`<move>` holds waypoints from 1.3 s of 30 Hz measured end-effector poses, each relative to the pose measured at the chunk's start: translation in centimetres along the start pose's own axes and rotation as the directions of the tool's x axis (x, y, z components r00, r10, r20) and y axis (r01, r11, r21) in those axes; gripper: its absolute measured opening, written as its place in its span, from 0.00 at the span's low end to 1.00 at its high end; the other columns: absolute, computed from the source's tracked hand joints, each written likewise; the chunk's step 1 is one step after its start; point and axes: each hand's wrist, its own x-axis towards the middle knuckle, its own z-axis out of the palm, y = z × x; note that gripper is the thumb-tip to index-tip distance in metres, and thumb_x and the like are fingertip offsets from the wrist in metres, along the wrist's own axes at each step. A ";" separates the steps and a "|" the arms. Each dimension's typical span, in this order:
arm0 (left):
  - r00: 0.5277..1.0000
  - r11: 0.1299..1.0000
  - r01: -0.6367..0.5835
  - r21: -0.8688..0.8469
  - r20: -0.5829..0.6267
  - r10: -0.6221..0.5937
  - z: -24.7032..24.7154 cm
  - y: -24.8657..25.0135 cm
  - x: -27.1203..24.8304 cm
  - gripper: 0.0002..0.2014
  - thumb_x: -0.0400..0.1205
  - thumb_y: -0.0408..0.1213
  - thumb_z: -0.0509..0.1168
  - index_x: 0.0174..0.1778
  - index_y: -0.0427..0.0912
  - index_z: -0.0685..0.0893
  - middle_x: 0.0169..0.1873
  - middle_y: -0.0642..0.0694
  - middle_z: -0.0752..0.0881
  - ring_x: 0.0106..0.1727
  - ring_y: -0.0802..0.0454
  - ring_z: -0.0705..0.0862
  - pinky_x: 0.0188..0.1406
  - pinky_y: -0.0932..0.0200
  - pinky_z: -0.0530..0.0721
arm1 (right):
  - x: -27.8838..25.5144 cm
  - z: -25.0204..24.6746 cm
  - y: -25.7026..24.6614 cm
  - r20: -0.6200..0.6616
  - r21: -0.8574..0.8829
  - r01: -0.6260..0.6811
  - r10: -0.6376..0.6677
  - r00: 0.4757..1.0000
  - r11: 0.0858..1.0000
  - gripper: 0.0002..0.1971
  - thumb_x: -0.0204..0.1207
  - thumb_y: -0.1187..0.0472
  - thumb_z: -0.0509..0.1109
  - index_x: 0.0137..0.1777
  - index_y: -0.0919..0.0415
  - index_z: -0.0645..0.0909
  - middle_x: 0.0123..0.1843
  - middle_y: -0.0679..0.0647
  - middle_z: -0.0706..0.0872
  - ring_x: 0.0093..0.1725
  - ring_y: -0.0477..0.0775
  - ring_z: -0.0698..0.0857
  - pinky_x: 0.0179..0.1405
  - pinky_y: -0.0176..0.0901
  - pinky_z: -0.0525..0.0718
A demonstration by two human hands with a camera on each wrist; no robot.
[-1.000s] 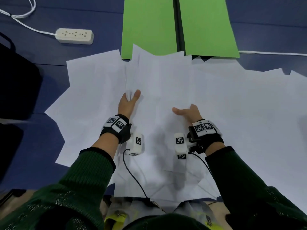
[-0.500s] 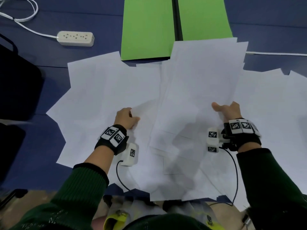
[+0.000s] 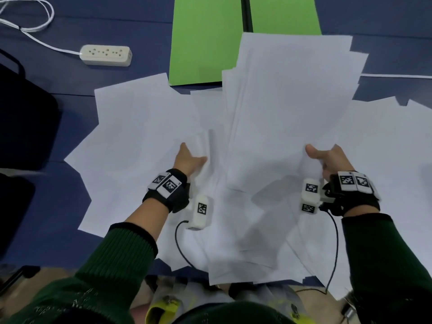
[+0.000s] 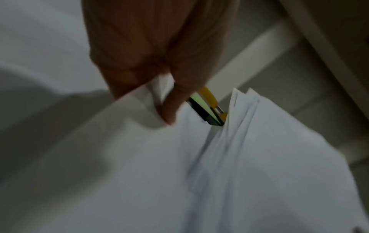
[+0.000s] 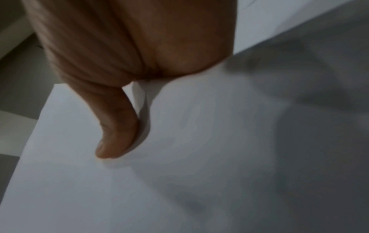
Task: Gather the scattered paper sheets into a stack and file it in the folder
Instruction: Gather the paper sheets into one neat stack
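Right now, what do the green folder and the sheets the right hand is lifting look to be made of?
Green folder: matte card or thin plastic, judging by its flat, glare-free panels. Sheets pinched by the right hand: thin white paper, bending and fanned at their edges.

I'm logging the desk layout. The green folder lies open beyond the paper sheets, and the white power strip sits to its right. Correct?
Not quite. The white power strip sits to the left of the green folder, as the head view shows. The folder does lie open beyond the paper sheets.
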 end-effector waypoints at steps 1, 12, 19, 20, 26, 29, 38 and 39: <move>0.997 0.998 -0.038 0.050 -0.066 0.041 -0.4 -0.1 0.1 0.35 0.79 0.33 0.68 0.78 0.32 0.58 0.74 0.35 0.71 0.73 0.41 0.72 0.72 0.54 0.71 | 0.2 -0.5 -0.3 -0.009 0.007 0.014 -0.014 1.000 1.000 0.15 0.65 0.58 0.79 0.45 0.65 0.81 0.30 0.46 0.90 0.31 0.45 0.89 0.40 0.39 0.84; 0.998 0.999 -0.030 0.039 -0.052 0.032 -2.6 -1.2 0.5 0.44 0.72 0.26 0.73 0.79 0.39 0.54 0.67 0.39 0.74 0.68 0.42 0.75 0.65 0.55 0.73 | 1.0 -3.7 -1.0 -0.119 -0.148 0.024 -0.042 0.992 0.989 0.19 0.75 0.64 0.71 0.65 0.68 0.77 0.55 0.60 0.85 0.36 0.49 0.85 0.29 0.38 0.80; 0.940 0.992 -0.117 -0.041 -0.327 0.097 -2.2 -0.6 1.8 0.21 0.74 0.31 0.73 0.61 0.36 0.77 0.56 0.40 0.82 0.57 0.46 0.80 0.57 0.61 0.76 | 0.2 -3.2 -1.5 0.184 0.046 0.056 -0.063 0.981 0.997 0.41 0.41 0.48 0.86 0.58 0.62 0.82 0.52 0.56 0.91 0.50 0.55 0.90 0.46 0.47 0.89; 0.939 0.991 -0.127 -0.029 -0.326 0.111 -2.1 -0.5 2.1 0.14 0.75 0.33 0.72 0.55 0.37 0.79 0.50 0.40 0.82 0.52 0.46 0.80 0.55 0.58 0.78 | 0.3 -3.3 -1.6 0.209 0.110 0.055 -0.077 0.975 0.992 0.42 0.41 0.49 0.87 0.59 0.61 0.82 0.58 0.58 0.88 0.55 0.59 0.88 0.52 0.54 0.87; 0.992 0.967 -0.067 -0.247 -0.123 0.037 -0.4 0.7 1.8 0.20 0.86 0.39 0.54 0.74 0.39 0.68 0.65 0.41 0.75 0.61 0.45 0.78 0.59 0.53 0.79 | 1.5 -2.1 -2.4 0.194 0.073 0.062 -0.075 0.978 0.995 0.34 0.53 0.55 0.82 0.61 0.65 0.80 0.49 0.52 0.91 0.50 0.54 0.90 0.44 0.43 0.89; 0.996 0.952 0.016 -0.305 0.089 0.012 0.8 1.4 0.8 0.12 0.87 0.41 0.51 0.61 0.38 0.73 0.54 0.42 0.78 0.51 0.47 0.79 0.49 0.53 0.83 | 3.2 -0.8 -0.7 0.114 -0.223 0.048 -0.023 0.993 0.974 0.39 0.51 0.47 0.84 0.62 0.64 0.80 0.51 0.51 0.91 0.52 0.51 0.89 0.58 0.50 0.85; 0.975 0.998 0.020 -0.058 -0.218 -0.033 -0.5 0.3 1.8 0.26 0.87 0.33 0.52 0.80 0.33 0.56 0.81 0.38 0.60 0.81 0.44 0.59 0.77 0.57 0.57 | 4.0 -1.1 -0.2 -0.158 -0.400 0.105 -0.181 0.971 0.910 0.22 0.72 0.67 0.73 0.65 0.70 0.77 0.63 0.65 0.83 0.63 0.63 0.82 0.63 0.53 0.78; 0.963 0.997 0.011 -0.081 -0.266 -0.032 -0.8 0.2 1.8 0.25 0.87 0.33 0.52 0.81 0.34 0.55 0.81 0.39 0.59 0.81 0.44 0.59 0.77 0.57 0.57 | 3.5 -1.2 -1.0 -0.164 -0.410 0.143 -0.228 0.960 0.901 0.20 0.72 0.68 0.73 0.64 0.70 0.78 0.63 0.65 0.83 0.61 0.61 0.83 0.60 0.49 0.78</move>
